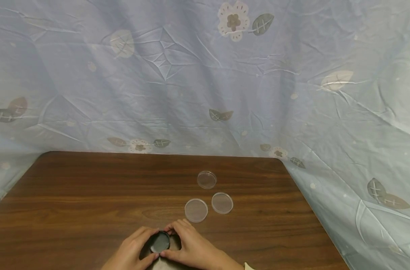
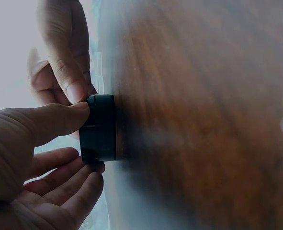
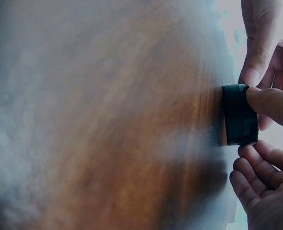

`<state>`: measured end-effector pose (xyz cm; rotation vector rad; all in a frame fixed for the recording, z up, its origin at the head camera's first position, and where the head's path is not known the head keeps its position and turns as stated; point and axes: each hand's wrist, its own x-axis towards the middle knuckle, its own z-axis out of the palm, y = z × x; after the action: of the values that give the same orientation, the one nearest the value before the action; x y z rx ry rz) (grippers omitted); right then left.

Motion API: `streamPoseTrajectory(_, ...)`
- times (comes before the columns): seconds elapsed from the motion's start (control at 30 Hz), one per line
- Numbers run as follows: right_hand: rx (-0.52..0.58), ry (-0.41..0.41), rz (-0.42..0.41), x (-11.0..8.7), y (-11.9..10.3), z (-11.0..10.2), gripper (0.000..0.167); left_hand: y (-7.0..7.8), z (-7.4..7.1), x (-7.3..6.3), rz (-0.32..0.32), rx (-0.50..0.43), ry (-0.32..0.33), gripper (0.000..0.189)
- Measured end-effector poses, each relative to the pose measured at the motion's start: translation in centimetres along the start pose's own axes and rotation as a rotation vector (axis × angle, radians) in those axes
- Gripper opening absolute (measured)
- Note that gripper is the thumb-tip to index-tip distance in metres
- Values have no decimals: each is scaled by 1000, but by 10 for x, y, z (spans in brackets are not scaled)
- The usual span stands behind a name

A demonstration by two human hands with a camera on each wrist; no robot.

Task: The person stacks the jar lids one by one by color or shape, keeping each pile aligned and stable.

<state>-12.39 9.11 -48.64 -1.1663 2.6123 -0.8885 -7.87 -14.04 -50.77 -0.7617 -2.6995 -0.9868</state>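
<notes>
- A pale sleeve cuff [image 1: 248, 267] shows at the right wrist, nearest the viewer.
- The left hand [image 1: 132, 249] is closed about the left side of a black round case [image 1: 160, 243], its thumb on the near rim and its fingertips round toward the far side; the left wrist view shows the lower fingers bent loosely beneath the grip.
- The right hand [image 1: 193, 245] is clamped on the same case from the right, thumb on the near rim just beside the left thumb, fingertips at the far rim.
- The case is low and drum-shaped, with a grey-green top face inside a dark raised rim. It sits flat side down in the near part of the surface, about midway between its left and right edges; in the wrist views its base is at or very close to the wood.
- Past the right fingertips, a clear round dish [image 1: 196, 210] lies flat, a little right of the middle.
- A second clear dish [image 1: 222, 203] lies just beside it, toward the right edge, the two apart.
- A third clear dish [image 1: 206, 180] lies beyond both, nearer the far edge; its rim looks doubled.
- The brown wood-grain table [image 1: 90, 187] has rounded far corners.
- Behind the far edge hangs a creased pale blue cloth [image 1: 191, 93] printed with flowers and leaves, continuing along both sides.
</notes>
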Motion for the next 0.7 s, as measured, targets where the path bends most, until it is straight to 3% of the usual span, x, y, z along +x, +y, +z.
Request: streamPoseTrajectory(0.7, 6, -3, 2, -1, 3, 2, 49, -1, 1, -1, -1, -18, -5, 61)
